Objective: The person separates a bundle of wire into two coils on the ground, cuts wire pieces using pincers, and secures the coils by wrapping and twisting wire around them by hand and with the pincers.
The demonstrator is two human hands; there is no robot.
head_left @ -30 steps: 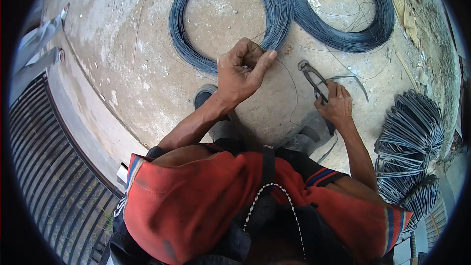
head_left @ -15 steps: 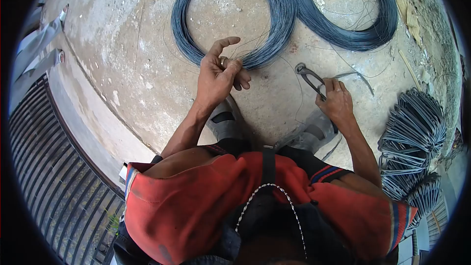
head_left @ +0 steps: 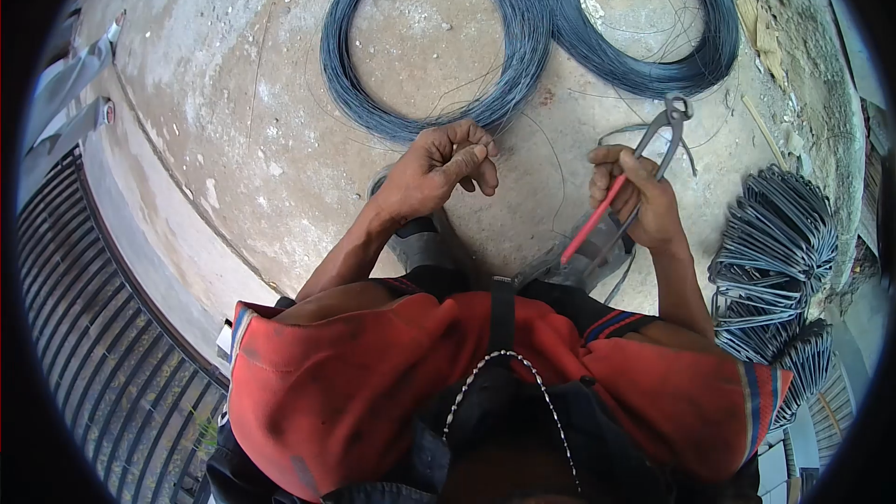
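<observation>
Pincers with a grey head and a red grip on one handle are in my right hand. Their jaws point up and away, and my fingers wrap around the handles. My left hand is at the near edge of the left coil of wire, its fingers curled and the thumb pressed to them. Thin loose wire strands run close to these fingertips; whether the fingers pinch one I cannot make out. Beyond the pincers lies a second coil of dark wire, touching the first.
Bundles of bent steel bars are stacked at the right. A dark metal grating runs along the left, beside a concrete ledge. Loose wire strands and rubble lie on the concrete floor. My shoes stand below my hands.
My right hand has turned and raised the pincers, so the red grip now shows and the head points up. My left hand has moved slightly nearer, and its outstretched index finger has curled in.
</observation>
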